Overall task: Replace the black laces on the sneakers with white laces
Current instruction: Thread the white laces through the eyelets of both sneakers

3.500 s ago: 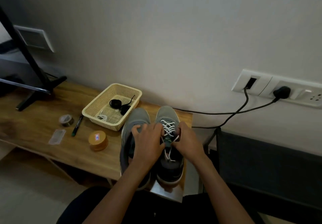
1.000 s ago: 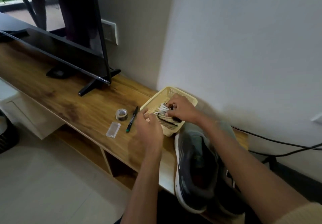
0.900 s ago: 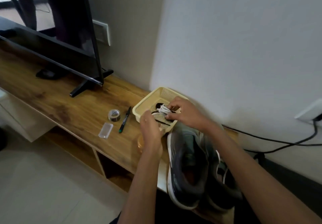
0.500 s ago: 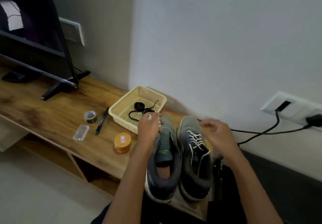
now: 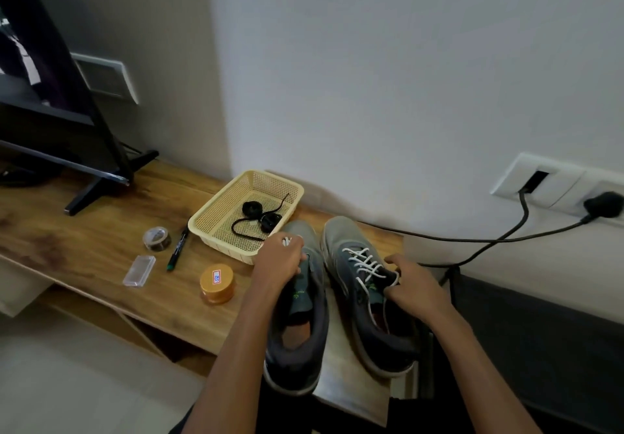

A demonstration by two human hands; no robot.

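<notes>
At the near edge of the desk point(image 5: 84, 231), the heels of two grey sneakers are seen hanging over the rim, toes pointed at the wall. The left sneaker point(image 5: 297, 359) is unlaced; the right sneaker point(image 5: 388, 335) is threaded with white laces point(image 5: 364, 261). Both are set at the desk's right end, the right one near that side edge. A strip of bare wood is left between the pair.

The left grip point(image 5: 280, 261) is held over the left sneaker's tongue, fingers curled round a bundled white lace point(image 5: 287, 240) whose ends show above the knuckles. The right grip point(image 5: 415, 285) is laid against the right sneaker's outer side by the top eyelets, fingers curled; whether anything is pinched cannot be told.

Left of the sneakers, open wood is broken by an orange tin point(image 5: 217, 283), a clear case point(image 5: 139, 270), a marker point(image 5: 178, 248) and a tape roll point(image 5: 157, 238). Just beyond the left grip, a cream basket point(image 5: 209, 231) is set, with black laces point(image 5: 250, 227) lying inside. Farther left a screen's foot point(image 5: 101, 183) is planted; cables point(image 5: 472, 239) are trailed along the wall
</notes>
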